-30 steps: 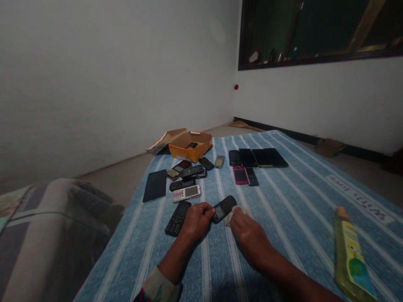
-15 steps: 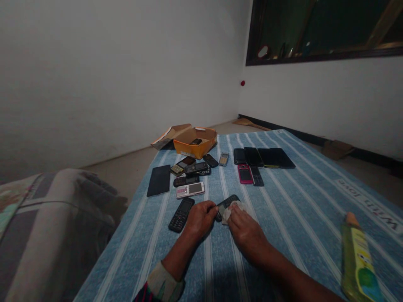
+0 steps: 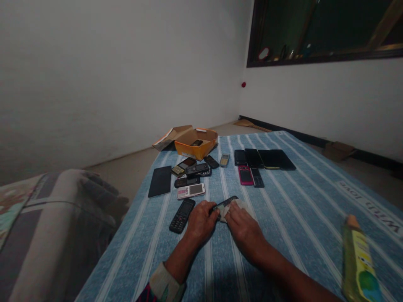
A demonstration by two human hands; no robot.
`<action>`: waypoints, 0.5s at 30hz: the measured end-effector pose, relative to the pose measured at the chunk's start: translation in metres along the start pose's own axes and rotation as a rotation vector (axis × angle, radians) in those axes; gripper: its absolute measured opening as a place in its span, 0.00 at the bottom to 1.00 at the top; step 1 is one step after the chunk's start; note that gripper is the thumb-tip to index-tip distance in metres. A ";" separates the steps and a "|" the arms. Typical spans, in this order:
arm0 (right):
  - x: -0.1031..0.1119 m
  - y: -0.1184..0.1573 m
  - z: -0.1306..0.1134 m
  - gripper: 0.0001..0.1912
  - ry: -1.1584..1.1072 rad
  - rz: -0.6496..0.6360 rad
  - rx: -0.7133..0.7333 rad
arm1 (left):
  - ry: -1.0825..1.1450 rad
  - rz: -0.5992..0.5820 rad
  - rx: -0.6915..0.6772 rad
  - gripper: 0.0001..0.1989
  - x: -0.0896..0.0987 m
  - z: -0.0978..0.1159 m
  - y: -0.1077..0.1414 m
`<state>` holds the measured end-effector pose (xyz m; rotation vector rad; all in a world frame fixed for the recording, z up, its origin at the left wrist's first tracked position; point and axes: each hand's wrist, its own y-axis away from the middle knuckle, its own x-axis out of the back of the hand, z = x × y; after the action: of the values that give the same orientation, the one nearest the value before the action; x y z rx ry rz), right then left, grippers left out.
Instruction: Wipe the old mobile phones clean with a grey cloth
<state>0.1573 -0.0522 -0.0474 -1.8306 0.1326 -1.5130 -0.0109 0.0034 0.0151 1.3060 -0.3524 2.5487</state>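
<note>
My left hand (image 3: 201, 221) is closed on the near left end of a dark mobile phone (image 3: 232, 199), thumb and fingers pinching it. A crumpled whitish cloth (image 3: 244, 206) lies under the fingers of my right hand (image 3: 241, 224), which presses it against the phone's face; part of the phone is hidden beneath it. Just left of my left hand, a black keypad phone (image 3: 181, 216) rests on the striped cover. Beyond it lie a white and pink phone (image 3: 190, 191), a black phone (image 3: 187, 181) and several others in a loose pile.
An open orange box (image 3: 198, 152) with a phone inside stands at the far end of the blue striped cover (image 3: 302, 218). A black tablet-like slab (image 3: 159, 181) lies left. Dark phones (image 3: 253, 158) and a pink phone (image 3: 245, 175) sit right. A yellow-green bottle (image 3: 360, 260) is near right.
My left thumb and fingers have shifted slightly further over the phone's end. The cloth and my right hand have moved a little across the phone. The camera view has tilted slightly.
</note>
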 end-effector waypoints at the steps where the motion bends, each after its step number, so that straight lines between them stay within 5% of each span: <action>1: -0.001 0.003 -0.001 0.20 -0.002 -0.003 0.013 | -0.015 0.006 -0.001 0.11 -0.001 -0.001 0.000; 15: -0.002 -0.009 0.000 0.20 -0.058 0.034 -0.028 | 0.055 0.055 -0.100 0.16 -0.006 -0.008 0.007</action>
<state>0.1534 -0.0443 -0.0437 -1.8827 0.1570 -1.4401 -0.0163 -0.0012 0.0052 1.2046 -0.5043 2.5695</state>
